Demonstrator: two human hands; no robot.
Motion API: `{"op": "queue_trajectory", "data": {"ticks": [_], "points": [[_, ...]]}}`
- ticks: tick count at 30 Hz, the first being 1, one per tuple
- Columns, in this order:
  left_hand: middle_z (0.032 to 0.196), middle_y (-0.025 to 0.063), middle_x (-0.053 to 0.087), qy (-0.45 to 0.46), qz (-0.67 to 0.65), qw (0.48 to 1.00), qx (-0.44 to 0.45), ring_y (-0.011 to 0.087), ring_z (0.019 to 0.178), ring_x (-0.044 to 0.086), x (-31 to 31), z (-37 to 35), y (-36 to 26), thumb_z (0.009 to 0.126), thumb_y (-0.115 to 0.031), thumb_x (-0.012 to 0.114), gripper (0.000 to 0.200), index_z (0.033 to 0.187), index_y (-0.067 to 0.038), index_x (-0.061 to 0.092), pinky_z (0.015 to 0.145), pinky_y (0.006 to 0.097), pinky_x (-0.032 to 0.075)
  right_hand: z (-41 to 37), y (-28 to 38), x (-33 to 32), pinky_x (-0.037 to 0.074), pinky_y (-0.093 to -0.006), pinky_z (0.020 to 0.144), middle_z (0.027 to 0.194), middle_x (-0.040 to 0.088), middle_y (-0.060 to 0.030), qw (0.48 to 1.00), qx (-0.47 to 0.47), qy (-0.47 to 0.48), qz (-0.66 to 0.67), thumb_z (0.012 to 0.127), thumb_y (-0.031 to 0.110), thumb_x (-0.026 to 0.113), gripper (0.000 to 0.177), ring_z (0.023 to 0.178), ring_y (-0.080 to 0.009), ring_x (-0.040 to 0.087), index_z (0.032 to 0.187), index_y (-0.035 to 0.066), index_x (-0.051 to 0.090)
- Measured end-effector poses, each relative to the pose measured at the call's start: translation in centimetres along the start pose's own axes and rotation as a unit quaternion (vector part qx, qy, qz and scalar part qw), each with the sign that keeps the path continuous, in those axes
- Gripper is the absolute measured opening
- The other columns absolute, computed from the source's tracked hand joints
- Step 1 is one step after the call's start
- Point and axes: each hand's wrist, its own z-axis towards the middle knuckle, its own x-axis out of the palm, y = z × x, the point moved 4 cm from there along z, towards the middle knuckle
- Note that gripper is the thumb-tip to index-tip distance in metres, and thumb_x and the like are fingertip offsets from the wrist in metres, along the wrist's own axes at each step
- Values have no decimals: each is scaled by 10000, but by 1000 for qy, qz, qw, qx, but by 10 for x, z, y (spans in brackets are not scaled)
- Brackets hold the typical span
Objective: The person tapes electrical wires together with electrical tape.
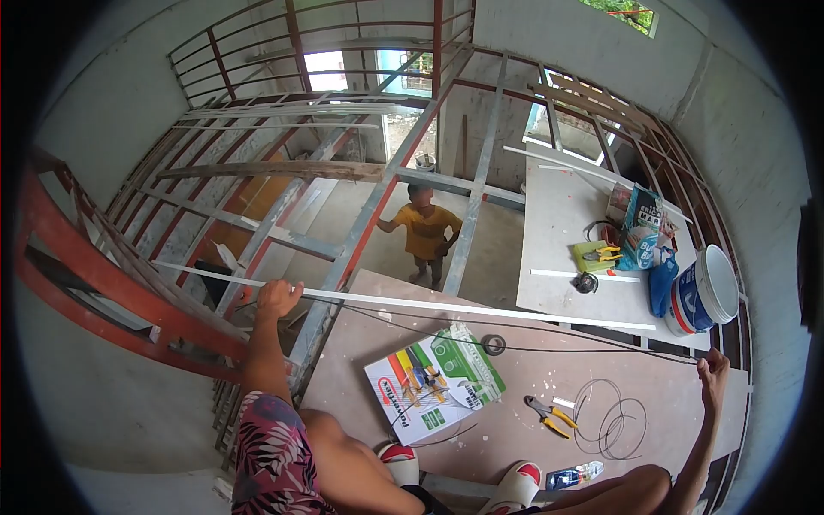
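Observation:
My left hand (279,299) is closed around a long, thin white strip (481,310) that spans from the steel frame on the left across the board. A black cable (566,350) runs slackly between both hands, close under the strip. At the far right, my right hand (712,367) pinches the cable's end. Whether the cable also lies inside my left fingers is hard to see. Below the cable are a Powerflex box (429,378) with tools lying on it, a roll of black tape (493,344) and yellow-handled pliers (551,415).
Open floor framing with red and grey steel beams (485,137) surrounds the board (343,360). A person in a yellow shirt (427,232) stands below. A white bucket (705,287), a blue bag (641,227), coiled wire (611,421) and a small bottle (573,475) are nearby.

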Motion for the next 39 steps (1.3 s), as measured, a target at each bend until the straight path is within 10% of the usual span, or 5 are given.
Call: {"op": "queue_trajectory", "data": {"ticks": [16,39], "points": [[758,233,656,-49,4,997,61,424,766,641,3,1,2,878,-398,529,454,730,-3,697,742,489,511,1,15,-22,210,-260,498,559,363,38,981,99,-59,158,850,367,710,479,524,-52,318,580,100,417],[807,240,663,-20,3,999,34,430,810,634,-1,1,1,894,-415,505,463,779,-15,708,771,490,499,1,25,-17,207,-270,503,539,362,37,985,91,-23,143,852,424,687,516,521,-56,325,568,89,417]]}}
